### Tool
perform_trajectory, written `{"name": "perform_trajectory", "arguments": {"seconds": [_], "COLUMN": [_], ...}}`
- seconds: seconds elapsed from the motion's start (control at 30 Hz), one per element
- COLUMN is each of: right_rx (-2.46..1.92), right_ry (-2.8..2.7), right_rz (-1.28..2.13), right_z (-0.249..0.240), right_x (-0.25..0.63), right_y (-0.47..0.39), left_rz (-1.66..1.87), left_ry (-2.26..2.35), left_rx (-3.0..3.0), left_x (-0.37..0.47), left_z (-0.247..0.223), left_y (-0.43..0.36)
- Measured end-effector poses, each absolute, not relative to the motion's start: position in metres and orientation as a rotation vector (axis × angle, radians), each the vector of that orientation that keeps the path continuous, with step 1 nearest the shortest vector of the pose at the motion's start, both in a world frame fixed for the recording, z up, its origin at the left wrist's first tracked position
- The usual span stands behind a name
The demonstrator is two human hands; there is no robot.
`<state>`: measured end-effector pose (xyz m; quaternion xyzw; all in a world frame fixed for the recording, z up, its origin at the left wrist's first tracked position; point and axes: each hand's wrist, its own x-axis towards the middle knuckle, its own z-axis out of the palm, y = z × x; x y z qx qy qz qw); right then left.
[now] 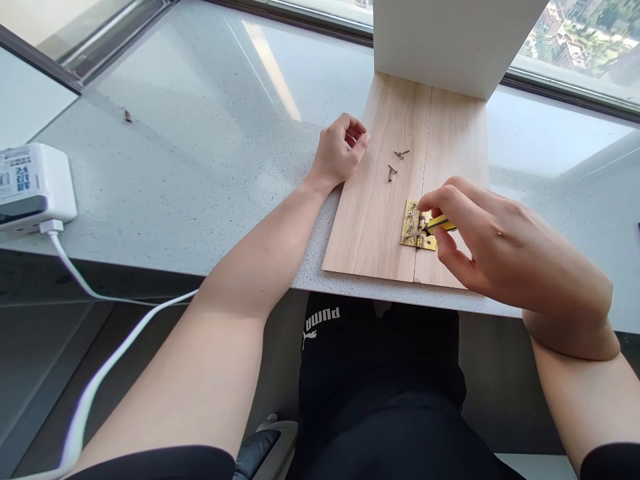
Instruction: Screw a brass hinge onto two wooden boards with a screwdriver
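Observation:
My right hand (480,230) grips a small screwdriver (443,225) with a yellow and black handle. Its metal shaft points left and down onto a brass hinge (411,223), and its tip is near the hinge's lower left corner. The hinge lies flat across the seam between two pale wooden boards (370,227); my fingers cover part of its right leaf. Several loose screws (391,173) lie on the left board, beyond the hinge. My left hand (343,148) rests by that board's left edge with its fingers curled in, and no object shows in them.
The boards lie on a speckled white counter (200,167) below windows. A white upright panel (450,47) stands at their far end. On the left are a white power adapter (50,190) with a cable (100,347) and a small brown object (128,116).

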<state>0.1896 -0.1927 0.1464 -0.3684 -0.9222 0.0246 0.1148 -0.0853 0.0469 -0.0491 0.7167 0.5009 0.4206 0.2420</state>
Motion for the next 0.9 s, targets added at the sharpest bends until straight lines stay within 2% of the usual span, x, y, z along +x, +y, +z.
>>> {"name": "perform_trajectory", "arguments": {"seconds": [0.37, 0.7, 0.9], "right_rx": [-1.367, -1.154, -1.320], "right_ry": [-2.637, -2.676, -2.650], "right_rz": [0.019, 0.137, 0.108], "right_z": [0.148, 0.146, 0.148], "right_x": [0.192, 0.192, 0.192], "right_y": [-0.192, -0.195, -0.188], "left_rz": [1.390, 1.278, 1.307], "left_ry": [1.233, 1.269, 1.258], "left_rx": [1.931, 1.924, 1.918], "left_x": [-0.085, -0.088, -0.086], "left_z": [-0.060, -0.063, -0.061], "left_y": [0.051, 0.057, 0.054]}}
